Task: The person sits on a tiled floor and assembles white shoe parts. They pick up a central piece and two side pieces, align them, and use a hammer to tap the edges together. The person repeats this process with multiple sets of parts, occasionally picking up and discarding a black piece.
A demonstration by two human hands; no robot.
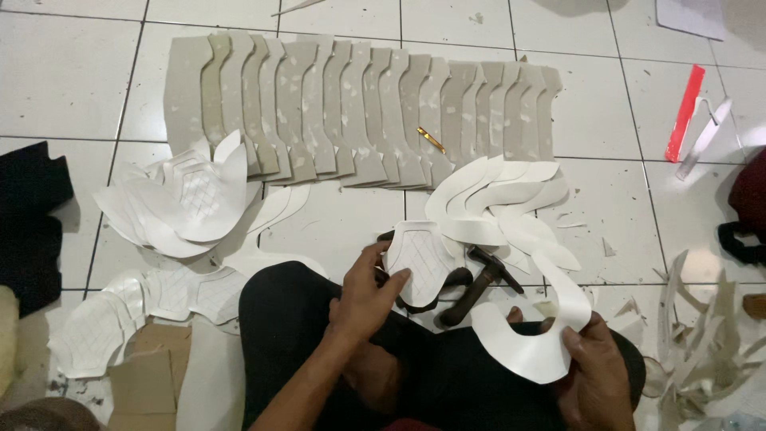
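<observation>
My left hand [369,294] rests its fingers on a white shield-shaped piece with quilted stitch lines [416,257], lying on a dark form on the floor in front of my knee. My right hand [594,363] holds a white curved piece [533,339] up by its lower right edge. A hammer with a dark wooden handle [477,283] lies on the tiles between the two hands. Behind it fans a loose pile of white curved pieces [499,203].
A long overlapping row of grey cut pieces [359,112] spans the far tiles, with a small yellow tool [431,140] on it. More white quilted pieces [187,199] lie at left. A red strip [685,112] and white offcuts [710,335] are at right.
</observation>
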